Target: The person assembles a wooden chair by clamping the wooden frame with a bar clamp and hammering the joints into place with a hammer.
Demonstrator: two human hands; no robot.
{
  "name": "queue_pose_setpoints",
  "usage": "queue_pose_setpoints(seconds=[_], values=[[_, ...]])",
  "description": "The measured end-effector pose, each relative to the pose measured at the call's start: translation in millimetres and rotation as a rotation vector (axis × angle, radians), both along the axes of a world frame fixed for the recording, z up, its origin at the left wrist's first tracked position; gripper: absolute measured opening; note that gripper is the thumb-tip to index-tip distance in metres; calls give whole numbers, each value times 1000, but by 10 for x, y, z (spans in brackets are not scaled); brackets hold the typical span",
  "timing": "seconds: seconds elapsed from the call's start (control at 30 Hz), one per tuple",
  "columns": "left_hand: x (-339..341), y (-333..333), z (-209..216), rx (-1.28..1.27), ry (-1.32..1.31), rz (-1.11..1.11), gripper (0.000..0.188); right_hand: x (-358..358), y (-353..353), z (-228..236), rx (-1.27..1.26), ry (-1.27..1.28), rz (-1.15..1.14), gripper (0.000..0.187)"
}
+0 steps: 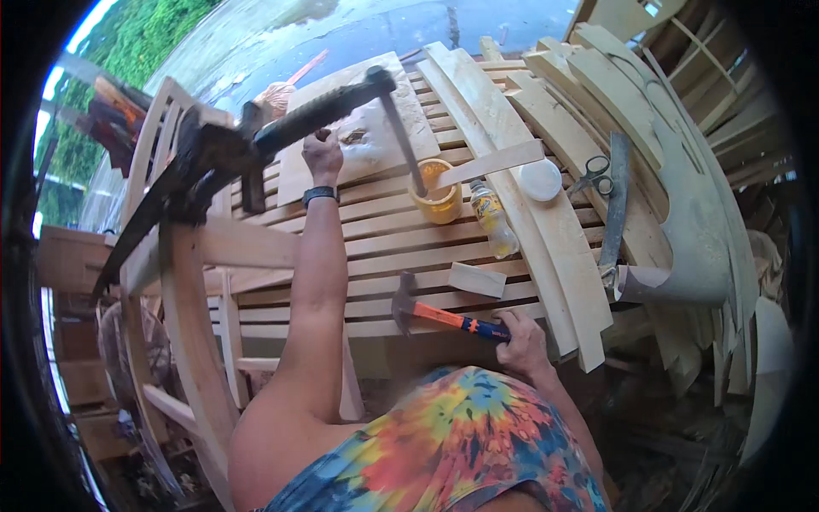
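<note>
My right hand point(524, 343) grips a claw hammer point(439, 316) by the dark blue end of its orange handle, at the near edge of the slatted wooden bench. The hammer's head points left. My left arm reaches forward past a wooden chair frame point(192, 316). My left hand point(322, 159), with a dark watch on its wrist, is closed just below a large metal clamp point(320, 115); what its fingers hold, if anything, is hidden. That clamp sits across the chair frame, with a long rod angling down toward a yellow tub point(439, 203).
A flat wood stick point(495, 162) rests across the tub. Near it lie a plastic bottle point(495, 222), a white lid point(540, 181), scissors point(595, 177) and a small wood block point(476, 280). Curved boards point(563, 256) stretch along the right; a pale panel point(409, 111) lies beyond my left hand.
</note>
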State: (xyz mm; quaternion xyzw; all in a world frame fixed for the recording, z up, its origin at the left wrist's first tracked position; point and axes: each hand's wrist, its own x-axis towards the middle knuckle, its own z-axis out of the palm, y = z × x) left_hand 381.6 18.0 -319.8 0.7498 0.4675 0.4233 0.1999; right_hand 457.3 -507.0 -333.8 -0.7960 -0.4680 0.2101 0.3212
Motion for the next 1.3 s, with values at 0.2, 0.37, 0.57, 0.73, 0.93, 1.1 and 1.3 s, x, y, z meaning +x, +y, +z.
queue_pose_setpoints(seconds=[0.2, 0.37, 0.57, 0.73, 0.93, 1.1, 1.3], values=[[-1239, -98, -343, -316, -197, 111, 27, -390, 60, 79, -67, -116, 231, 55], [-1130, -1764, -633, -582, -594, 255, 26, -265, -362, 109, -72, 181, 104, 41], [-2273, -3943, -198, -871, -681, -5, 28, -209, -642, 278, 14, 225, 356, 37], [-3661, -5099, -163, -1017, -605, 121, 23, -161, -786, 444, 102, 409, 409, 29], [-4797, -5397, 1290, -804, -527, 280, 21, -178, -582, 661, 110, 598, 295, 16], [-5216, -4488, 2596, -59, -380, 395, 21, -386, -465, 1085, 30, 553, 296, 15], [-3757, -2825, 3516, -67, -177, -304, 23, -815, -46, 2147, 191, 455, 237, 21]])
